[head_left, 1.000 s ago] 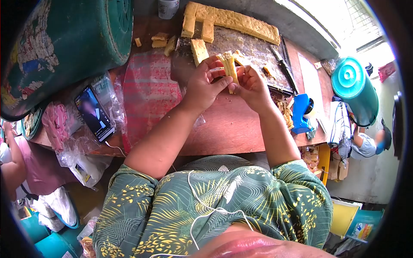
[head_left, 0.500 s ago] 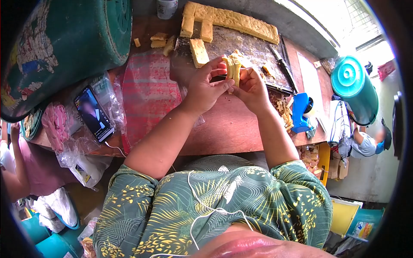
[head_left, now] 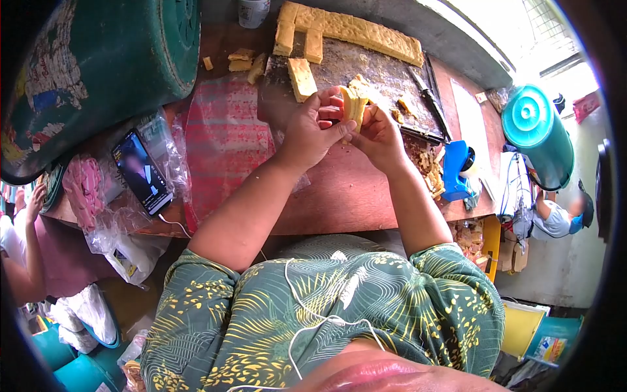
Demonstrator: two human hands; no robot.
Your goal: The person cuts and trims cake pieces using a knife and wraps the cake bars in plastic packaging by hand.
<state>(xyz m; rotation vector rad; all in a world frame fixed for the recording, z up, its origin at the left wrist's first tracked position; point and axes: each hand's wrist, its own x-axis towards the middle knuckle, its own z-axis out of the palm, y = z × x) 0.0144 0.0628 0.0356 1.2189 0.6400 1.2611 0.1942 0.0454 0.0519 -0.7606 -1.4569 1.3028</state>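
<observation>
Above the near edge of a dark baking tray (head_left: 366,68), both hands hold one slice of yellow cake (head_left: 353,108) upright. My left hand (head_left: 315,130) grips its left side, thumb across the front. On the other side, my right hand (head_left: 379,136) has its fingers closed on the lower right part. The slice's top looks uneven, with a torn flap. One cut cake piece (head_left: 302,80) lies on the tray left of the hands. Farther back stands a long row of cut cake (head_left: 359,32). Small scraps (head_left: 406,106) rest on the tray to the right.
A knife (head_left: 431,98) lies along the tray's right side. Cake trimmings (head_left: 428,170) are heaped by a blue holder (head_left: 457,171). Red-patterned plastic (head_left: 228,150), a phone (head_left: 140,170) and a big green drum (head_left: 111,72) occupy the left. Other people are at both sides.
The slice has turned slightly between my hands. Another small scrap now lies on the tray beside my right hand. At the far left, another person's hand has risen.
</observation>
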